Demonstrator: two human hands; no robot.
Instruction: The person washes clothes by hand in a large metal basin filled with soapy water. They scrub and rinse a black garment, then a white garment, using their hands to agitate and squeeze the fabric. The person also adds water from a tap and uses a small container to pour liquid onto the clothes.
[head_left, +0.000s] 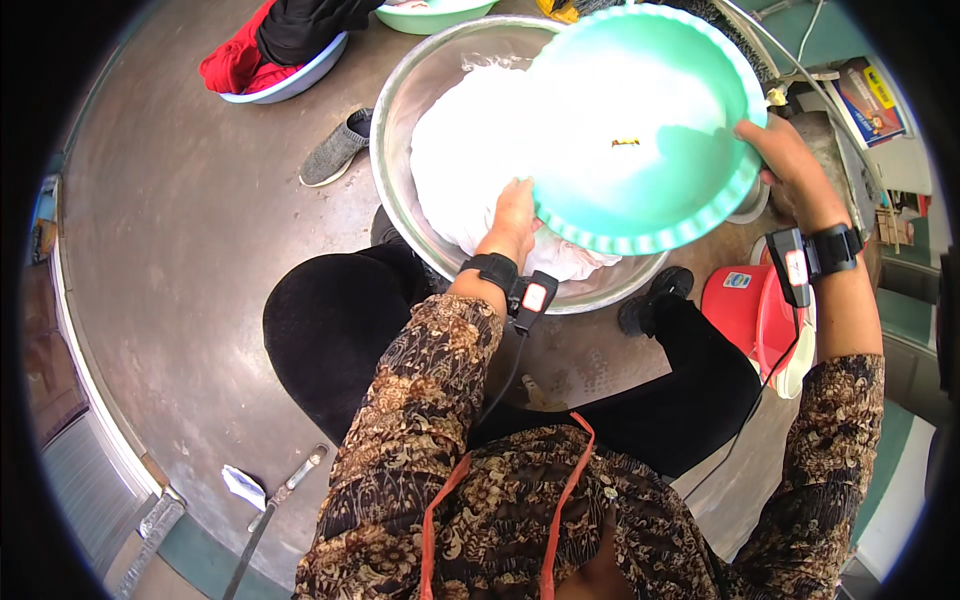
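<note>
Both of my hands grip the scalloped rim of a green plastic basin (697, 180), tilted over a large metal tub. My left hand (516, 214) holds its near left edge; my right hand (780, 154) has the right edge, thumb over the rim. Bright glare washes out most of the basin's inside, where a small brownish mark shows. Beneath it, the metal tub (390, 165) holds a heap of white cloth (465, 150), also overexposed. The basin hides the tub's right part. Some pale pinkish cloth (570, 259) shows below the basin's near rim.
A blue basin (292, 88) with red and black clothes stands at the far left, beside another green basin (435, 16). A grey slip-on shoe (337, 150) lies left of the tub. On the right is a red bucket (739, 307). A pole (277, 502) lies at lower left.
</note>
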